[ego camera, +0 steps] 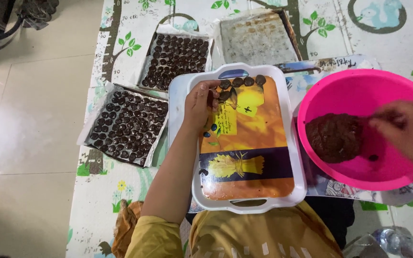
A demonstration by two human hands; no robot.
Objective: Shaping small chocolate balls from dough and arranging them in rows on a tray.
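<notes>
Two hands: left hand [201, 102] on glossy tray [244, 200], right hand [402, 126] over sticky brown dough [333, 137].

Left hand [201, 101] sets a dark piece [224, 94] near the tray's [182, 95] far edge; blurred right hand [404, 128] seemingly reaches into the pink bowl [359, 81].

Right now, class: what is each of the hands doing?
Left hand: closed, pressing a dark chocolate piece onto the white tray.
Right hand: blurred over the pink bowl; grip cannot be told.
</notes>
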